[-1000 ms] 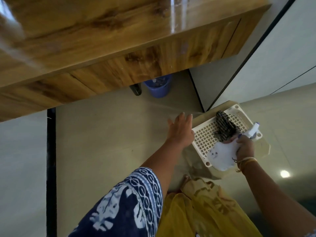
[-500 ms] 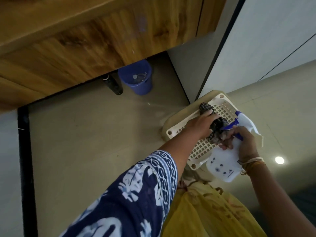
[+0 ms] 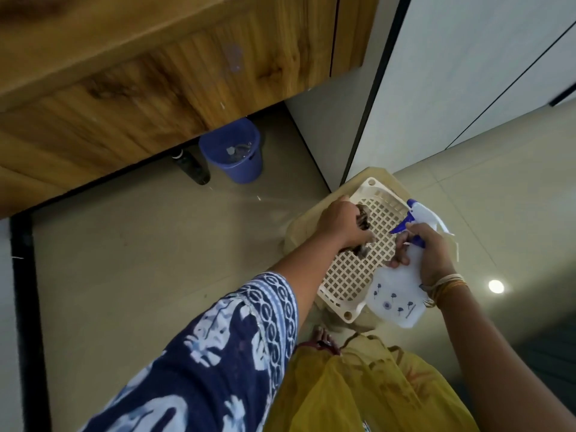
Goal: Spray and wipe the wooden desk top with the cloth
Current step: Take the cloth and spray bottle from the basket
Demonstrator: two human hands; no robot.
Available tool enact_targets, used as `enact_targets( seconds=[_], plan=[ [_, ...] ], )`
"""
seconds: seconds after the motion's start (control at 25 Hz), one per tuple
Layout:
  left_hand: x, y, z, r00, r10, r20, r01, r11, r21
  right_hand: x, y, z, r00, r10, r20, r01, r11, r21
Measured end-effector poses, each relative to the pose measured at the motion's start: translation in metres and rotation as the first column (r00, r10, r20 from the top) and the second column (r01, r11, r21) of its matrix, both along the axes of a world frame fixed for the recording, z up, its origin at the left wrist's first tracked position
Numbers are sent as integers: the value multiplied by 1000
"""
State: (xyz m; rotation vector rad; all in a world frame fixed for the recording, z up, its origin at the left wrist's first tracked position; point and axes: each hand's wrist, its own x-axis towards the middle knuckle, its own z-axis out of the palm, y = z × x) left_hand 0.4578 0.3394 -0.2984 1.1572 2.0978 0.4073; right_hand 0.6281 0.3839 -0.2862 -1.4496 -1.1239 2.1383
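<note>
The wooden desk (image 3: 149, 76) fills the upper left, seen from its front edge and side panel. My left hand (image 3: 339, 226) is closed around a dark checked cloth (image 3: 363, 221) inside a white lattice basket (image 3: 349, 275) on the floor; most of the cloth is hidden in my fist. My right hand (image 3: 427, 251) grips a white spray bottle (image 3: 397, 297) with a blue trigger just right of the basket, its nozzle pointing away from me.
A blue bucket (image 3: 233, 151) and a dark bottle (image 3: 191, 166) stand on the floor under the desk. The basket rests on a beige stool or lid (image 3: 305, 222). A white wall panel with black trim (image 3: 452, 73) rises at right. My yellow garment (image 3: 358, 388) hangs below.
My left hand moved from the floor beside the basket into it and closed on the cloth. My right hand lifted the spray bottle slightly. The view dropped lower, away from the desk top.
</note>
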Motion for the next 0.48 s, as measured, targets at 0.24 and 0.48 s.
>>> enact_targets(
  seconds=[0.24, 0.48],
  plan=[
    [-51, -39, 99, 656, 560, 506, -584, 802, -130, -37, -14, 72, 988, 153, -5, -153, 988, 21],
    [-104, -105, 195, 561, 682, 470, -728, 677, -114, -113, -45, 175, 954, 292, -69, -294, 955, -32]
  ],
)
